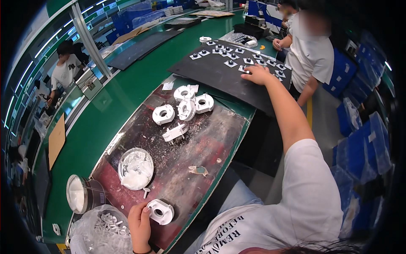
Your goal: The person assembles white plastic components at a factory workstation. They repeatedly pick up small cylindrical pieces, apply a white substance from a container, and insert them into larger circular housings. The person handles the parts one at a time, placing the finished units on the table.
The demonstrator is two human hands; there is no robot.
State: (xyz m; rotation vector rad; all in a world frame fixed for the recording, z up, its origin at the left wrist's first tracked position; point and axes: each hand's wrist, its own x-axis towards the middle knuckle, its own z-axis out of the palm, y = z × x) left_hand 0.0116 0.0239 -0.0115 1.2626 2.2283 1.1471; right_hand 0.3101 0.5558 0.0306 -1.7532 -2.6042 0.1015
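Note:
At the front of the worn reddish board, my left hand (140,223) is closed on the edge of a white round plastic housing (162,212) with a hole in its middle. My right arm stretches far forward over a black sheet (211,76). There my right hand (259,75) has its fingers apart, with the tips beside one of several small white square plates bearing black knobs (248,61). More white housings (163,114) lie grouped on the board's far part, one of them standing on its edge (174,133).
A round tin of white paste (135,168) sits mid-board, a small white plastic pin (146,192) beside it. Left of my left hand are a bag of small white parts (111,226) and an open can (76,194). Another person (313,51) stands beyond the black sheet's right side.

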